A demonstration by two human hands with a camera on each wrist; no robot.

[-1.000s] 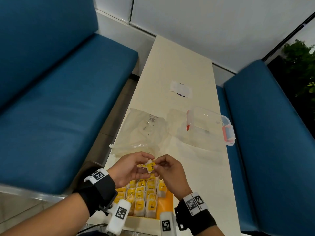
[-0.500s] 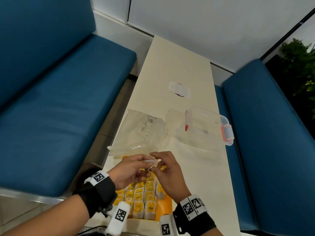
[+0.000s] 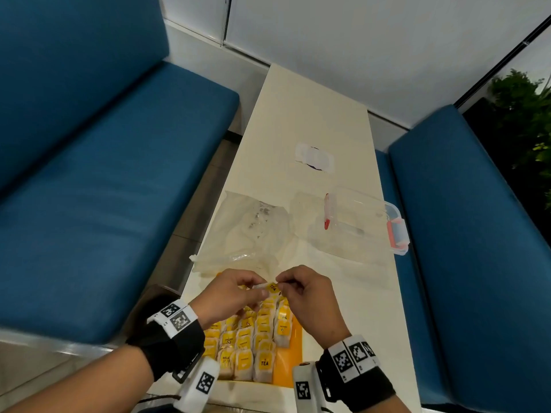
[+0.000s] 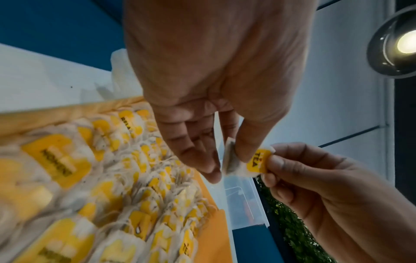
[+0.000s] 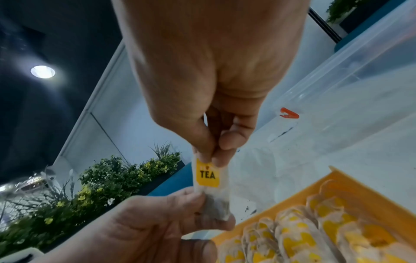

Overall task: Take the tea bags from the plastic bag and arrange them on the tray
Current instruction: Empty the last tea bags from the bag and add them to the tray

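Both hands hold one tea bag (image 3: 269, 287) just above the far end of the orange tray (image 3: 292, 350). My left hand (image 3: 258, 290) pinches the pouch end (image 4: 228, 160) between thumb and fingers. My right hand (image 3: 281, 286) pinches the end with the yellow "TEA" tag (image 5: 208, 175). Rows of several tea bags (image 3: 253, 338) with yellow tags fill most of the tray. The clear plastic bag (image 3: 247, 234) lies flat and crumpled on the table just beyond the tray. I cannot tell whether any tea bags are inside it.
A clear plastic box (image 3: 357, 225) with red clips sits on the table at the right, past my hands. A white sticker (image 3: 314, 156) lies farther back. Blue benches (image 3: 104, 189) flank the narrow cream table (image 3: 313, 114) on both sides.
The tea bag has stayed pinched between both hands over the tray. It has been turned, so the yellow tag faces up again after showing edge-on. The hands have hardly shifted.
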